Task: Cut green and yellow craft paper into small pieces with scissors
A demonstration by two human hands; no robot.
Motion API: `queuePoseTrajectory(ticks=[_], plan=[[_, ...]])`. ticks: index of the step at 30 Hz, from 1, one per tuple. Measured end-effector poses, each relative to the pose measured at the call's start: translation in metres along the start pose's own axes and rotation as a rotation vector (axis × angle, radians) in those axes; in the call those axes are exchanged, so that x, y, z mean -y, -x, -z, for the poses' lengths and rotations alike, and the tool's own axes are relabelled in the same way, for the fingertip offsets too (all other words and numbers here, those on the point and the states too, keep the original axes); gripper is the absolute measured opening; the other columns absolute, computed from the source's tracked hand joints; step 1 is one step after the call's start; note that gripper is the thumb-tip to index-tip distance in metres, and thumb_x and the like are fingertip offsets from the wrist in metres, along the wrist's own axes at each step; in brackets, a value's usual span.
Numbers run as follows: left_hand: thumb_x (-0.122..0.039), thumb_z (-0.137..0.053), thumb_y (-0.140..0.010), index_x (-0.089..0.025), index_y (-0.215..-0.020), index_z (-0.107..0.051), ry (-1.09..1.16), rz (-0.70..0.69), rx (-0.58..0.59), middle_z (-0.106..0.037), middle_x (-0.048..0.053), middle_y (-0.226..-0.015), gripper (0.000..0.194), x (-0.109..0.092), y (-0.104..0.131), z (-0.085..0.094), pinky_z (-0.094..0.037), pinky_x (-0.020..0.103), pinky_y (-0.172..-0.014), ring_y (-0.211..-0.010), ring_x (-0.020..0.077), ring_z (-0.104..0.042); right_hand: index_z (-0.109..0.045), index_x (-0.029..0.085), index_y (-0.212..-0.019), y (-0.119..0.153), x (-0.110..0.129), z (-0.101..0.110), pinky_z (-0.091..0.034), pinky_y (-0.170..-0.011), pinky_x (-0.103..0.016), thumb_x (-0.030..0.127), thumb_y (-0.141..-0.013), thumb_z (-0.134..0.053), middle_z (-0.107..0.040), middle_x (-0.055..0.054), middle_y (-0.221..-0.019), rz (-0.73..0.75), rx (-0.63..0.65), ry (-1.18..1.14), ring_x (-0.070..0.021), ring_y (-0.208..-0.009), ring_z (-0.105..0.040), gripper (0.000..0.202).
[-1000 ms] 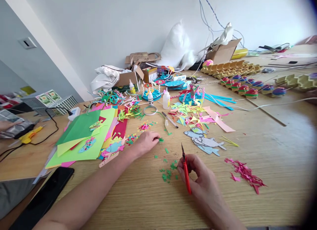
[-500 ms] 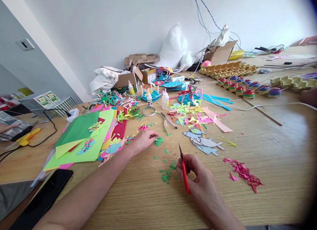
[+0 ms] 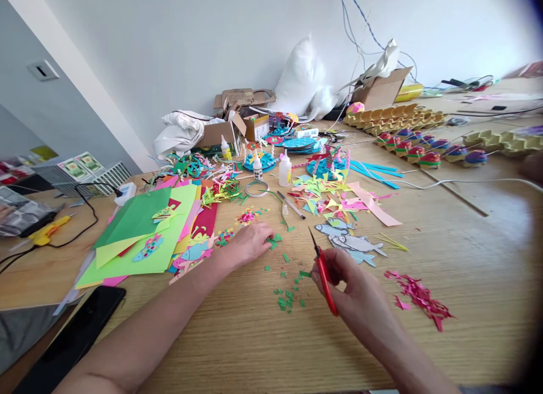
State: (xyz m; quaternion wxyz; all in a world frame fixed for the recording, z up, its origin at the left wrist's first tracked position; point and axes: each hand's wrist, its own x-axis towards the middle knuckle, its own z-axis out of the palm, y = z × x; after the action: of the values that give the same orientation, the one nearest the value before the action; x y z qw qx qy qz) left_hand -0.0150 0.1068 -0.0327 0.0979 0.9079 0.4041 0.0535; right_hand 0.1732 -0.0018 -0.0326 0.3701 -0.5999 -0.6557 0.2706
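My left hand [image 3: 251, 242] rests at a small heap of green paper pieces [image 3: 276, 239], its fingers curled together and the tips partly hidden. Held in my right hand [image 3: 348, 278] is a pair of red-handled scissors [image 3: 326, 281], the dark pointed blades aimed up and away from me. A green paper strip [image 3: 304, 274] shows at the right fingertips; whether they pinch it I cannot tell. Between and below the hands lie small green paper cuttings [image 3: 287, 299]. Grey paper fish [image 3: 356, 243] lie beyond my right hand, and shredded pink paper [image 3: 419, 298] to its right.
Coloured paper sheets [image 3: 127, 224] and a black phone [image 3: 76, 337] lie to the left. Glue bottles [image 3: 285, 170], a pen [image 3: 292, 204] and paper offcuts [image 3: 326, 190] stand or lie beyond the hands. Egg trays [image 3: 390, 121] and painted shapes [image 3: 430, 158] are at the back right.
My right hand has shifted slightly right and up with the scissors, and a green strip now shows at its fingertips. My left hand's fingers have curled further over the green heap.
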Motion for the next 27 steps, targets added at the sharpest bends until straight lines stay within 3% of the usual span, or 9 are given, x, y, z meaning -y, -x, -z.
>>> queuePoseTrajectory(ticks=[4, 10, 17, 27], plan=[[-0.015, -0.048, -0.077, -0.018, -0.081, -0.057, -0.045, -0.045, 0.006, -0.058, 0.003, -0.080, 0.011, 0.002, 0.002, -0.002, -0.039, 0.025, -0.068, -0.079, 0.0162, -0.053, -0.046, 0.021, -0.073, -0.026, 0.010, 0.006, -0.033, -0.048, -0.021, 0.021, -0.072, -0.046, -0.056, 0.002, -0.059, -0.004, 0.068, 0.201, -0.0130, -0.053, -0.050, 0.001], [-0.024, -0.051, -0.078, -0.018, -0.082, -0.057, -0.103, -0.073, -0.004, -0.057, 0.003, -0.082, 0.010, 0.003, 0.002, -0.010, -0.040, 0.024, -0.066, -0.076, 0.0155, -0.053, -0.047, 0.020, -0.071, -0.055, 0.011, -0.009, -0.027, -0.046, -0.021, 0.021, -0.074, -0.046, -0.057, 0.000, -0.059, 0.045, 0.095, 0.419, -0.0134, -0.052, -0.049, 0.003], [-0.022, -0.048, -0.080, -0.018, -0.081, -0.055, -0.141, -0.065, -0.027, -0.057, 0.004, -0.084, 0.009, -0.003, 0.006, -0.010, -0.040, 0.025, -0.067, -0.079, 0.0169, -0.053, -0.048, 0.020, -0.071, -0.068, 0.008, -0.016, -0.021, -0.044, -0.023, 0.021, -0.074, -0.047, -0.058, -0.004, -0.059, 0.053, 0.071, 0.459, -0.0161, -0.053, -0.050, 0.003], [-0.014, -0.041, -0.080, -0.018, -0.079, -0.056, -0.085, -0.029, -0.062, -0.057, 0.003, -0.079, 0.016, 0.007, 0.001, -0.014, -0.039, 0.024, -0.066, -0.075, 0.0152, -0.052, -0.048, 0.020, -0.075, -0.066, 0.000, -0.026, -0.030, -0.048, -0.021, 0.024, -0.075, -0.046, -0.059, -0.001, -0.064, 0.101, 0.064, 0.331, -0.0137, -0.055, -0.052, 0.005]])
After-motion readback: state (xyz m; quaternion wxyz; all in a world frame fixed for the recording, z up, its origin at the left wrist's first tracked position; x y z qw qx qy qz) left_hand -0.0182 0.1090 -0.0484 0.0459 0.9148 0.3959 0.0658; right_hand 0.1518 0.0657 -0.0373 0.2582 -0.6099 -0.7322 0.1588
